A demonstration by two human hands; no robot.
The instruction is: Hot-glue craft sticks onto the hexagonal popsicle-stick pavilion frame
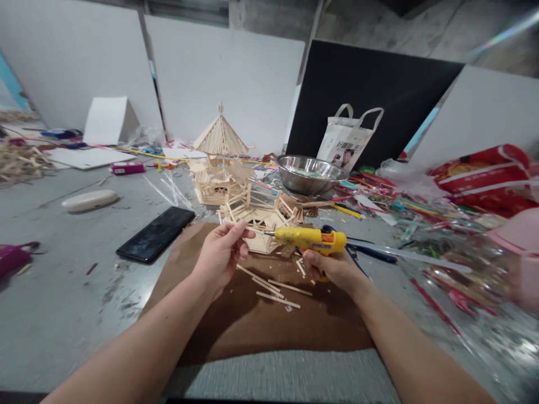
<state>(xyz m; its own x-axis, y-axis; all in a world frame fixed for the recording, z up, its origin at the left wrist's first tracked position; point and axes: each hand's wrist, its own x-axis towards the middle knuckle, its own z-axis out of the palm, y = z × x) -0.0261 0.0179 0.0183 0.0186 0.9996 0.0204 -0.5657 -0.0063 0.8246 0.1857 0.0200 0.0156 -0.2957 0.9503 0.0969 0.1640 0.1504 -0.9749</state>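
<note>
My right hand (332,268) grips a yellow hot glue gun (310,239), its nozzle pointing left. My left hand (221,251) is closed in a pinch on a thin wooden stick (251,229) held just before the nozzle tip. Both hands hover over a brown paper sheet (252,320). Loose wooden sticks (273,289) lie on the paper below the hands. Right behind them stands a low stick-built frame (256,210), and farther back a stick pavilion model (219,163) with a pointed roof.
A black phone (155,233) lies left of the paper, a white oval case (89,200) farther left. A steel bowl (309,174), a paper bag (347,137) and cluttered plastic wrappers (442,247) fill the right side. White boards lean at the back.
</note>
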